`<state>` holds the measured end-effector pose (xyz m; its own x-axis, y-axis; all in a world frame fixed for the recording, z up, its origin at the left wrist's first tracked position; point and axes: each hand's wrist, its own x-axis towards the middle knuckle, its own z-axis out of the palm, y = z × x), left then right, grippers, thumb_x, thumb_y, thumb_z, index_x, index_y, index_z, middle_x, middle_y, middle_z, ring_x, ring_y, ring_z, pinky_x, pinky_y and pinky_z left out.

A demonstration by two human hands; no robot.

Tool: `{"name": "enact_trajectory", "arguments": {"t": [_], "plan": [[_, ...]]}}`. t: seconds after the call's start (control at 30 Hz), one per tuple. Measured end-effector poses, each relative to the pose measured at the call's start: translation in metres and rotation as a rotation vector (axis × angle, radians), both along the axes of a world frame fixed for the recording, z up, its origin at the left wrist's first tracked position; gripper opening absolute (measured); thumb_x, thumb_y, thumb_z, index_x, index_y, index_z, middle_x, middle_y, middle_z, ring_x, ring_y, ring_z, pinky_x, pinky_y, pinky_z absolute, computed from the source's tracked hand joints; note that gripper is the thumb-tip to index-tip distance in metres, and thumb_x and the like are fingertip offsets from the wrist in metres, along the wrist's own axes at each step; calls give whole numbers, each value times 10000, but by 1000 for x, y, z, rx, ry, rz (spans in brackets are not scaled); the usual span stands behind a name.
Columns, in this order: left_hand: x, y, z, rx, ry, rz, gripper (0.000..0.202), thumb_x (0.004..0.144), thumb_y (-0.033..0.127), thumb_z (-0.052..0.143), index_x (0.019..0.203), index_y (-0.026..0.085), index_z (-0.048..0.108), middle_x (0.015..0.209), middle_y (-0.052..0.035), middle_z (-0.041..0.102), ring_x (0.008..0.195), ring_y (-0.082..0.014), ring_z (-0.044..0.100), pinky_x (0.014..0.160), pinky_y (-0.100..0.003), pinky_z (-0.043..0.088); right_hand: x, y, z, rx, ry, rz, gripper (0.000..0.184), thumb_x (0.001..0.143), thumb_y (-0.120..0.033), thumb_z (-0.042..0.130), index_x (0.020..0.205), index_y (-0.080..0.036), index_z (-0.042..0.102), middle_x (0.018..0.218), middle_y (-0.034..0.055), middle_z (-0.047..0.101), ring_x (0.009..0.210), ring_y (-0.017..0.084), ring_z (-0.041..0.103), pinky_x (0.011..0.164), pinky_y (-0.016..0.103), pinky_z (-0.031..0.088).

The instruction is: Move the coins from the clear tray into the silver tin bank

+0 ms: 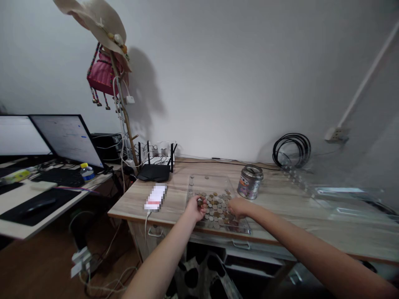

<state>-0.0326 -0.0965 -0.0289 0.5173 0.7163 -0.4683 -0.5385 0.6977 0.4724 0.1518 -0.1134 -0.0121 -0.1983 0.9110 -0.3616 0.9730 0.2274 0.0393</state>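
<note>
A clear shallow tray (193, 181) lies on the wooden desk, with several coins (218, 205) spread across its near half. My left hand (195, 208) rests at the tray's left edge, fingers curled around a few coins. My right hand (237, 206) lies palm down on the coins at the tray's right side, fingers bent onto them; what it holds, if anything, is hidden. A round metal tin (249, 181) stands just beyond the tray's right corner.
A phone (155, 197) on a cable lies left of the tray. A black router (153, 171) sits behind it. A coil of black cable (291, 149) leans on the wall. A clear lid (343, 197) lies at right. Monitors (67, 139) and keyboard stand on the left desk.
</note>
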Motion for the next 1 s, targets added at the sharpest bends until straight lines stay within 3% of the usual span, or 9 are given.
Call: {"name": "enact_trajectory", "arguments": {"t": [0.2, 0.43, 0.67, 0.87, 1.0], "plan": [[1, 4, -7, 4, 1, 28, 164, 734, 148, 378, 580, 135, 433, 460, 17, 397, 341, -34, 294, 337, -127, 166, -3, -22, 3, -66, 35, 48, 22, 538, -141, 602, 540, -162, 609, 579, 48, 582, 655, 207, 561, 621, 304, 404], [2, 8, -14, 6, 9, 54, 105, 723, 170, 441, 648, 122, 497, 476, 21, 422, 357, -38, 326, 351, -130, 218, -15, -25, 8, 126, 169, 144, 392, 509, -188, 620, 898, -148, 586, 911, 85, 588, 817, 214, 518, 684, 274, 383], [0, 5, -11, 0, 9, 99, 156, 740, 157, 417, 597, 124, 470, 472, 7, 433, 372, -41, 347, 358, -126, 237, -15, -21, -1, 6, 153, 121, 151, 509, -95, 560, 640, -152, 612, 610, 19, 556, 619, 159, 498, 582, 240, 364], [1, 5, -8, -29, -14, 145, 172, 756, 150, 402, 599, 122, 465, 486, -10, 445, 406, -49, 394, 366, -119, 274, -15, -18, -4, -48, 155, 73, 222, 476, -76, 573, 677, -154, 626, 562, -11, 521, 566, 137, 473, 555, 236, 365], [-1, 5, -8, -46, -39, 194, 176, 773, 151, 386, 618, 121, 464, 500, -9, 448, 427, -48, 420, 385, -116, 312, -18, -15, -5, -96, 157, 55, 110, 476, -89, 593, 560, -159, 582, 475, -35, 451, 503, 115, 435, 525, 233, 358]]}}
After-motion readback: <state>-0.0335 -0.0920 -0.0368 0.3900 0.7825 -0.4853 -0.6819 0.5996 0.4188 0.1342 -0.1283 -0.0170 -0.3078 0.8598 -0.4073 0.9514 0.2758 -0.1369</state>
